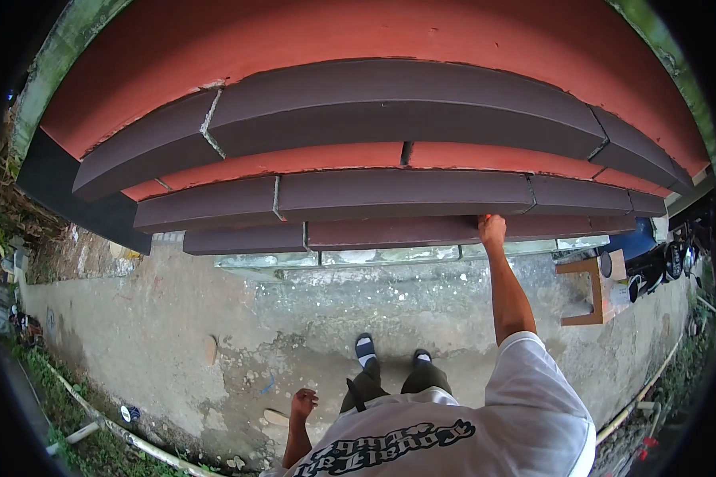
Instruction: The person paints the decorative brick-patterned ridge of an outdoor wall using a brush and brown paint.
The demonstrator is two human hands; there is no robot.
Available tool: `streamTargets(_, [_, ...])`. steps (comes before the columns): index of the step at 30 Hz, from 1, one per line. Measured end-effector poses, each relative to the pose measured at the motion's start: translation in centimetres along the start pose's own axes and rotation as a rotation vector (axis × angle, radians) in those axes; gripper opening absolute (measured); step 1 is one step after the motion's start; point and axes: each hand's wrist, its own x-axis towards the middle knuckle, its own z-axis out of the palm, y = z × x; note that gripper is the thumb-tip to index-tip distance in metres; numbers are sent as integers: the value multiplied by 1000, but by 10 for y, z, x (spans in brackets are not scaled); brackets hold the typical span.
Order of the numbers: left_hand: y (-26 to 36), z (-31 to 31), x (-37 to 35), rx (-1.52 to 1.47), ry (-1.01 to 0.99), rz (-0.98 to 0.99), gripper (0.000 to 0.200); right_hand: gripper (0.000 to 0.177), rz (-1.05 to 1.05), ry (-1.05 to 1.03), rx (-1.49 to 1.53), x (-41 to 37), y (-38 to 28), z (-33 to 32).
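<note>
Right hand (493, 230) looks clenched on a small orange object (486, 216) at the lowest dark ledge (406, 231); can't tell if it touches. Probably light and stiff, not fragile (mostly hidden, so a guess); best held by the orange part, firm fist. Left hand (303, 402) hangs loose, fingers half-curled, nothing visible in it.

Cracked concrete floor (151, 318) below the right fingers (491, 220). Carries a brown frame (597, 290) to their right; near the left fingers (309, 393), a pale sole-shaped piece (276, 416), a second piece (211, 350) farther left, blue scrap (267, 386) between.
</note>
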Motion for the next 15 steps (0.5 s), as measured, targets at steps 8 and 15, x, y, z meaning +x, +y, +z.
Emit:
streamTargets(8, [1, 2, -5, 27, 45, -97, 23, 25, -134, -50, -72, -16, -48, 39])
streamTargets(15, [4, 26, -16, 6, 50, -136, 25, 25, -353, -91, 47, -52, -119, 83])
